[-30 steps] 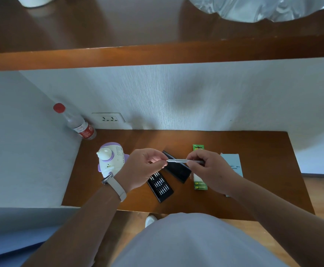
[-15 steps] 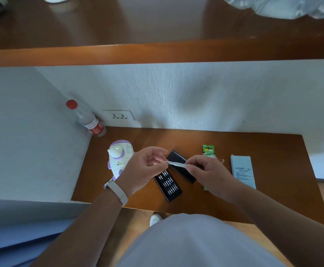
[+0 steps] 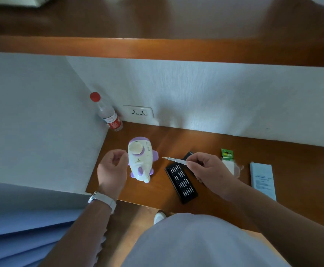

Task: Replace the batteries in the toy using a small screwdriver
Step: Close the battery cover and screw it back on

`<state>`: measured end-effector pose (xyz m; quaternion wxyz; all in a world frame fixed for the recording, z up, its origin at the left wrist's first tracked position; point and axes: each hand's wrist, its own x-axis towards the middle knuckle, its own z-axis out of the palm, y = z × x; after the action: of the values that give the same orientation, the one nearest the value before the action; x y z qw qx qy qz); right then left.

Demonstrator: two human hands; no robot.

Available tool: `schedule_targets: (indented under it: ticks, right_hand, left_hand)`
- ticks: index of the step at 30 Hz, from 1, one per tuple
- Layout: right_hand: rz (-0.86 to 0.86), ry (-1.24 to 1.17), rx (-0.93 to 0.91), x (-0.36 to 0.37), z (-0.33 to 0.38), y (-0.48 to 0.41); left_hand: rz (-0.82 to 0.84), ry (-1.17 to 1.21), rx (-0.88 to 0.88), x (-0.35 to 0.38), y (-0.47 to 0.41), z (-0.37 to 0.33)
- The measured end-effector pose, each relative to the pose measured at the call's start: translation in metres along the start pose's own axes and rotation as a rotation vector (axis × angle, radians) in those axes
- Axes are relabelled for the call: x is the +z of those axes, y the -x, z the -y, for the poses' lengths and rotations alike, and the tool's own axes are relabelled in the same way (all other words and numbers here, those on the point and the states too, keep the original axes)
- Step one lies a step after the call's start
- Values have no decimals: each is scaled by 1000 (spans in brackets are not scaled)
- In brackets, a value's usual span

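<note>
My right hand pinches the screwdriver; left hand hangs empty, loosely curled, beside the toy. Likely next: grip toy, expose screw.

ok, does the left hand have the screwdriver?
No, the right hand pinches the screwdriver, while the left hand hovers empty beside the toy.

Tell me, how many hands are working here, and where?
2. The left hand is close beside the white-and-purple toy, holding nothing; the right hand grips a small screwdriver near the black bit case, tip pointing toward the toy.
</note>
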<state>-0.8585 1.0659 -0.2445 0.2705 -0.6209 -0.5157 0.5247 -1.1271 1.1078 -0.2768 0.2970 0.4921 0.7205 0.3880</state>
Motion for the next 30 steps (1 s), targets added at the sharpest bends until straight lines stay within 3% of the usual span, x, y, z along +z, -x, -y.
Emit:
schedule_targets:
  ticks: [4,12,19,24,30]
  right_hand:
    - [15,-38,21,12,11,-7]
    - [-17,-44,91,28,25,-14]
    - [-88,-46,137,36,27,-17]
    - [-112,-70,174,45,24,-17]
    - [-156,-96,198,53,22,-18]
  left_hand:
    - [10,9,-103,-3,-14,22]
    - [266,89,-257,10,-38,49]
    - [522,232,-254,17,-56,63]
    - [635,225,-198,22,-62,70]
    - [718,337,-266,25,-68,80]
